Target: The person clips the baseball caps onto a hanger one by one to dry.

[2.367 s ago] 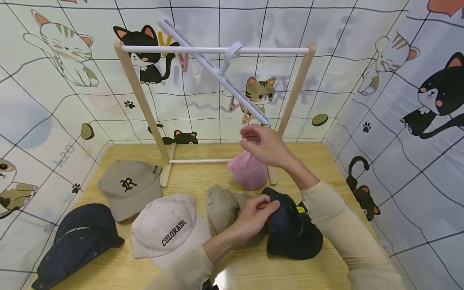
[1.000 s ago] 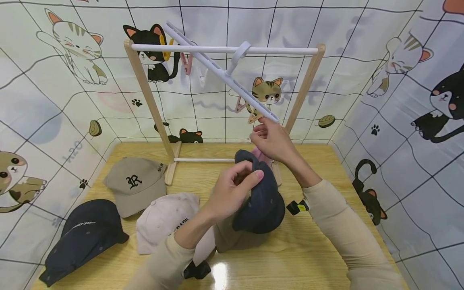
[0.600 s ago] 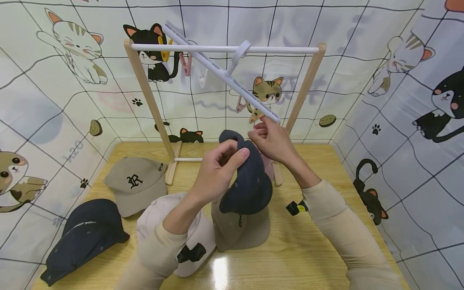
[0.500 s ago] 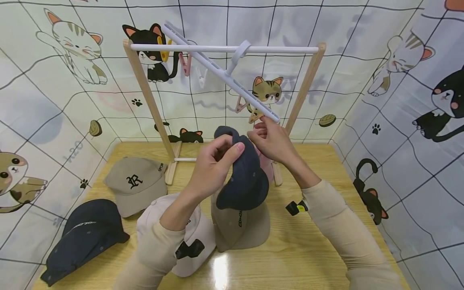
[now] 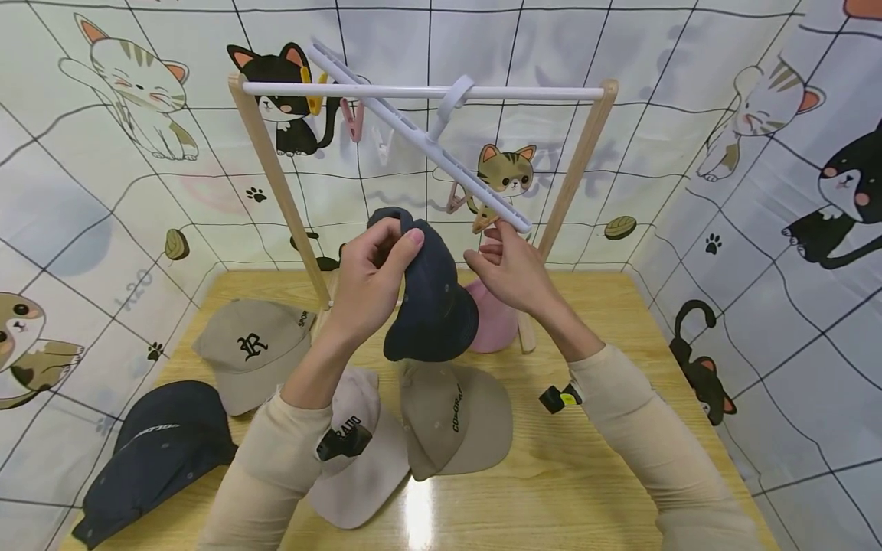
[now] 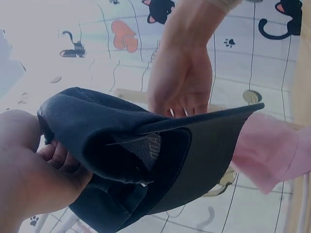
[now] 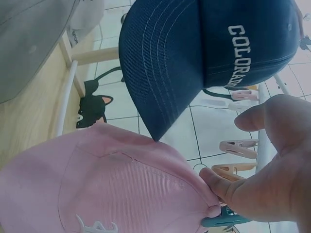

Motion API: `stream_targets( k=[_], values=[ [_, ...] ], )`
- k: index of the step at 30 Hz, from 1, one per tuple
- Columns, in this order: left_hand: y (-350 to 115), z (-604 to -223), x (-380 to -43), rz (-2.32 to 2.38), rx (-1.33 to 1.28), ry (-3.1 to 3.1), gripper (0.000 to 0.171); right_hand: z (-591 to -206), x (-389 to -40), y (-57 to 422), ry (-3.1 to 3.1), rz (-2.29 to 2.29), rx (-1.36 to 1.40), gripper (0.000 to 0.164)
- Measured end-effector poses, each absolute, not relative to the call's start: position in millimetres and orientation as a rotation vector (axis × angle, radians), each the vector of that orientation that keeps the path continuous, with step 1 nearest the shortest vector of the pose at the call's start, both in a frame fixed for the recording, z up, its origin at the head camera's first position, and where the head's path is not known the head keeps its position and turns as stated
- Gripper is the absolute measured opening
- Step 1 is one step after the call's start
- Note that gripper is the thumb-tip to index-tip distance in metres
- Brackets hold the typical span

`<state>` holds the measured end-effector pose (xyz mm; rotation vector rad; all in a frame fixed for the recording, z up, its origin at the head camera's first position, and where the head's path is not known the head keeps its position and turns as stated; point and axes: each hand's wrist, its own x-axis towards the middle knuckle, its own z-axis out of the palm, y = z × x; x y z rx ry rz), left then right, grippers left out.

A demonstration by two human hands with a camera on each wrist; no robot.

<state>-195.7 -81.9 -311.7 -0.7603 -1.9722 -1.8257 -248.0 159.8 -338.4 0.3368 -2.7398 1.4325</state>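
Note:
My left hand (image 5: 368,279) pinches a navy cap (image 5: 434,310) by its back edge and holds it in the air, brim downward. White COLORADO lettering shows on its front in the right wrist view. My right hand (image 5: 517,272) is raised at the low end of the lilac hanger (image 5: 441,157), its fingertips by an orange clip (image 7: 233,171) and its thumb held apart. Below those fingers a pink cap (image 7: 121,189) hangs from a teal clip (image 7: 226,219). The navy brim overlaps the pink cap in the head view.
The hanger slants from the white rod (image 5: 386,92) of a wooden rack (image 5: 579,168), with more clips such as a pink one (image 5: 353,121). On the table lie a beige cap (image 5: 455,421), a pale cap (image 5: 368,474), a khaki cap (image 5: 255,348) and another navy cap (image 5: 161,451).
My left hand has lifted the navy cap off the table's right side and carried it up and left, uncovering the beige cap. My right hand has risen slightly to the hanger's end.

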Motion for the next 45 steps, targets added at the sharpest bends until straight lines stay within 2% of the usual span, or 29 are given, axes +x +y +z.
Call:
stream_targets(
  k=[6,15,22,31,45],
  values=[
    [-88.9,-312.5,-203.6,-1.779,-0.724,-1.975,0.023,-341.2,-244.8,158.3,-2.711,1.536,0.315,0.089],
    [-97.3,-316.1,-212.3,-1.776,-0.651,-2.004,0.025,-346.0,-241.3,151.2,-2.584,1.655,0.245,0.075],
    [-100.4,-323.1,-219.0,-1.762,-0.636,-2.03,0.027,-353.0,-239.8,143.3,-2.327,1.937,0.24,0.081],
    [-104.6,-333.7,-224.6,-1.685,-0.597,-2.117,0.03,-355.4,-239.5,133.4,-2.059,2.184,0.195,0.071],
    [-106.1,-344.6,-230.9,-1.654,-0.566,-2.198,0.03,-354.8,-244.3,126.1,-1.848,2.403,0.142,0.07]
  ],
)
